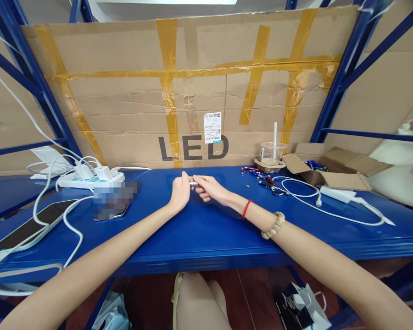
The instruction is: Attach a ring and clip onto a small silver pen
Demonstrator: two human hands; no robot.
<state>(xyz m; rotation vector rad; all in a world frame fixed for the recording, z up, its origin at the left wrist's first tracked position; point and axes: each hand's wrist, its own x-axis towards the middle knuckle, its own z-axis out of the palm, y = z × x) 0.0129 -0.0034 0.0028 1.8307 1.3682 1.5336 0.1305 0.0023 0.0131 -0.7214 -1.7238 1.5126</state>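
Note:
My left hand (181, 192) and my right hand (210, 188) meet above the middle of the blue table (199, 233). Between them is a small, slim silvery piece (193, 184), mostly covered by the fingers; its kind cannot be made out. My left hand is closed around one end with the thumb up. The fingertips of my right hand pinch the other end. A red string and a beaded bracelet (274, 226) are on my right wrist and forearm.
Left are a power strip (75, 181) with chargers, white cables and a phone (30, 224). Right lie red and blue pens (258, 173), a charging cable (296, 195), a plastic cup (273, 150) in a carrier and an open cardboard box (344, 178). Taped cardboard (124, 110) stands behind.

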